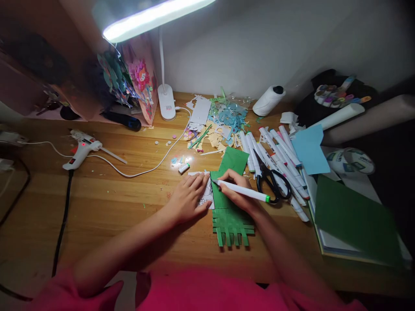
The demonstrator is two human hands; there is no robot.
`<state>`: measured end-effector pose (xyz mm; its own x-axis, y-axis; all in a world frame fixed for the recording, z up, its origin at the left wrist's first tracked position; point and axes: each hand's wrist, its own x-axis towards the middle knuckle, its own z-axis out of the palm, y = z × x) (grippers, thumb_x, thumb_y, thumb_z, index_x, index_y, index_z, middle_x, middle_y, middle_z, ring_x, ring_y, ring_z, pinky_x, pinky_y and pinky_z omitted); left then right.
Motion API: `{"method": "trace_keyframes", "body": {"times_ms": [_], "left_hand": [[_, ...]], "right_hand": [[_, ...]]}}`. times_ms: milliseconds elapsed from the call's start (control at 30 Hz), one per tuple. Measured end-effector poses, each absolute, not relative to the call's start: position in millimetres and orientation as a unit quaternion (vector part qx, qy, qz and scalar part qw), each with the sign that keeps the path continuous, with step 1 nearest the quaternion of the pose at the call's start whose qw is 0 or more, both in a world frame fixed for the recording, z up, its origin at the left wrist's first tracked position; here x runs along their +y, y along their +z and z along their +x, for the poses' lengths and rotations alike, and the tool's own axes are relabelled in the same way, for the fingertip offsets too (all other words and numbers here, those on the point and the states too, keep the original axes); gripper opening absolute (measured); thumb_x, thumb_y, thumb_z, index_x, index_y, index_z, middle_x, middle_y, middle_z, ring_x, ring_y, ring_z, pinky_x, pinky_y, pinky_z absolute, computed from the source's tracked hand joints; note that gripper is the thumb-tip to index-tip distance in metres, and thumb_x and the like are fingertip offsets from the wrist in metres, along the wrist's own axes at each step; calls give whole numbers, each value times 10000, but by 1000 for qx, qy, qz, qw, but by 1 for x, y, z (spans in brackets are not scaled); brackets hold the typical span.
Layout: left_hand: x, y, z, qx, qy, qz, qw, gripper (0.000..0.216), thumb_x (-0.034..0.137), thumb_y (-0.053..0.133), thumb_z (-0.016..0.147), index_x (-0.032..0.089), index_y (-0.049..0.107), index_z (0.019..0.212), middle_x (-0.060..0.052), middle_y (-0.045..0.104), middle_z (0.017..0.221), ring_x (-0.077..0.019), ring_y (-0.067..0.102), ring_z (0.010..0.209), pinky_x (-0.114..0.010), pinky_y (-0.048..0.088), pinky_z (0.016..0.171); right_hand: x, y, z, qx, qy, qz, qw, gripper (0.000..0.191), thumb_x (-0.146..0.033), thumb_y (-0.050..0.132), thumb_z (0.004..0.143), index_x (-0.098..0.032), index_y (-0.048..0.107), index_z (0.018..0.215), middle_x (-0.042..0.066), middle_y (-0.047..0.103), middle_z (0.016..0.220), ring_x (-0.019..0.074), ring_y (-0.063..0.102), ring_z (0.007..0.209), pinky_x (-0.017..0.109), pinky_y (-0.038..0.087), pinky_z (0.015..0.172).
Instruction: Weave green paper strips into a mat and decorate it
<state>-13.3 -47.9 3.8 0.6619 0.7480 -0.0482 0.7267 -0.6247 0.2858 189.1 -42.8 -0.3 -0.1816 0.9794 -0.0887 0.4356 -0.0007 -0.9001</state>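
Observation:
My right hand (237, 190) grips a white marker (244, 191) with a green end. Its tip points left, at the edge where a green paper piece (222, 196) meets a small white sheet with black line drawings (206, 199). Flat on that sheet lies my left hand (190, 196), fingers stretched out and holding nothing. Below, the green paper shows woven strips (233, 224) with loose ends hanging toward me. A marker cap (183, 168) lies just beyond my left fingers. Black-handled scissors (270, 179) rest on several markers (288, 164) to the right of my right hand.
A glue gun (82, 149) with its cable lies at left. Paper scraps (220, 125) heap at the back below a lamp (155, 19). A white roll (269, 100), a tape roll (352, 160), blue paper (309, 149) and a green sheet (353, 220) are at right.

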Motion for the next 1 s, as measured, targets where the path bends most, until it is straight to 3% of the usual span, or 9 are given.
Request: {"method": "trace_keyframes", "body": {"times_ms": [333,1000], "left_hand": [[-48,3,-14,409,34,901,144,718,531,337,917,65,230,1453,-164,400,1419,-278,345,1299,-390,214,1093],[-45,-1,-20,398,54,896,189,707,547,322,929,133,160,1478,-96,226,1529,-245,216,1394,-398,147,1144]], "right_hand": [[-44,12,200,-677,457,-523,244,142,-321,556,764,-186,518,740,-11,537,678,145,477,613,248,337,543],[-43,11,200,-679,468,-508,249,120,-309,528,786,-192,511,775,1,549,704,157,489,637,257,344,559]]}}
